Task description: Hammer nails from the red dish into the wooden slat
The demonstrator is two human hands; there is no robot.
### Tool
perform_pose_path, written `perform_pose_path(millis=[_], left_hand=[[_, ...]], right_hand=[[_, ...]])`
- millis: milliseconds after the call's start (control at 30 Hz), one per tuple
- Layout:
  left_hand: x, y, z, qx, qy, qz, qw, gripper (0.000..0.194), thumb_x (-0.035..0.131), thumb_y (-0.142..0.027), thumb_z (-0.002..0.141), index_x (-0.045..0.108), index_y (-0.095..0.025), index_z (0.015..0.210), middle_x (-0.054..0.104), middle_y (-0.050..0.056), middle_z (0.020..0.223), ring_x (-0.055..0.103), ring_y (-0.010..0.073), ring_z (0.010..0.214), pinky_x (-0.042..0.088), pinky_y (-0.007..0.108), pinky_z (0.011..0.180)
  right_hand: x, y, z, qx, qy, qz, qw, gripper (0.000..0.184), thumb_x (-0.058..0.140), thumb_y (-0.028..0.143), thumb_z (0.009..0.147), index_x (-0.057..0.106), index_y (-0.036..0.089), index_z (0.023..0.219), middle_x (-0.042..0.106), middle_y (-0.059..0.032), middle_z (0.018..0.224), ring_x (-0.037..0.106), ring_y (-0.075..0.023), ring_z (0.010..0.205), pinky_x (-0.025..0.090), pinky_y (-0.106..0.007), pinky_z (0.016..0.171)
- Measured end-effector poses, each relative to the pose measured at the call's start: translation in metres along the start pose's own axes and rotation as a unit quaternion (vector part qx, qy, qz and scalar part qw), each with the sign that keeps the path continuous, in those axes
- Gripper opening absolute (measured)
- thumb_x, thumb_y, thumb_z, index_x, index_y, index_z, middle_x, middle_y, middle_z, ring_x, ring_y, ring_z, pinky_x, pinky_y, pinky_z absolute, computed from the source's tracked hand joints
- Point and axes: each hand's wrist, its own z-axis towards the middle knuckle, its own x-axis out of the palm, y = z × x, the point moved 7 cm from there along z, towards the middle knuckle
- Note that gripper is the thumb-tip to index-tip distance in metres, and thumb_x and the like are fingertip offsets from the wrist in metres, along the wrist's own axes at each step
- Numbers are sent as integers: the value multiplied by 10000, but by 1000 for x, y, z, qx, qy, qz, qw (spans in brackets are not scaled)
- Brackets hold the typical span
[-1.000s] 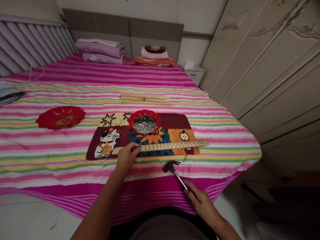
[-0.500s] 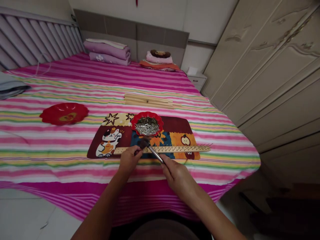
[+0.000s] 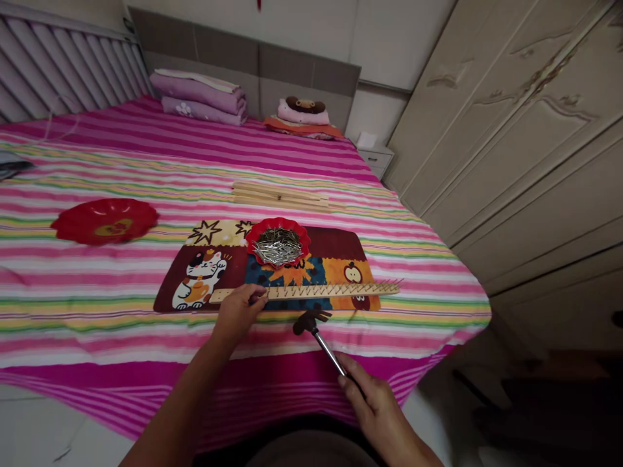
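Note:
My left hand [image 3: 239, 311] rests on a narrow wooden strip [image 3: 296, 292], its thumb and index finger pinched around a nail that they mostly hide. To the right of those fingers, a row of several nails [image 3: 350, 288] stands up from the strip, leaning more toward the right end. In my right hand [image 3: 372, 402] is a claw hammer [image 3: 325, 344], gripped by its dark handle. The hammer's head is over the bed's near side, in front of the strip and apart from it. Behind the strip, a red scalloped bowl [image 3: 305, 251] holds many loose nails [image 3: 277, 246].
A patterned mat [image 3: 168, 285] lies under the strip and bowl on a striped bedsheet [image 3: 107, 292]. More wooden strips [image 3: 280, 197] lie beyond it. A red scalloped plate [image 3: 87, 224] is at left. Folded bedding [image 3: 199, 97] sits by the headboard; a wardrobe [image 3: 487, 130] stands at right.
The hammer came up to the strip beside my left fingers, then drew back down toward me. My left hand keeps its pinch on the strip. The whole view shifts slightly.

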Motion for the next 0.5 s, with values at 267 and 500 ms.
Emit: perform_pose_path(millis=[267, 500], left_hand=[[4, -4, -3, 49, -40, 34, 997, 162, 517, -325, 747, 651, -236, 731, 658, 17, 782, 588, 171, 788, 438, 283, 745], [5, -4, -5, 65, -32, 78, 994, 163, 490, -302, 764, 616, -223, 695, 618, 23, 731, 556, 177, 757, 408, 279, 694]], right_hand=[[-6, 36, 37, -66, -28, -6, 997, 373, 397, 307, 931, 526, 185, 1259, 680, -29, 774, 646, -165, 690, 529, -262, 677], [1, 75, 71, -124, -19, -68, 990, 377, 401, 234, 925, 501, 173, 1284, 692, -105, 1029, 655, -223, 918, 510, -340, 808]])
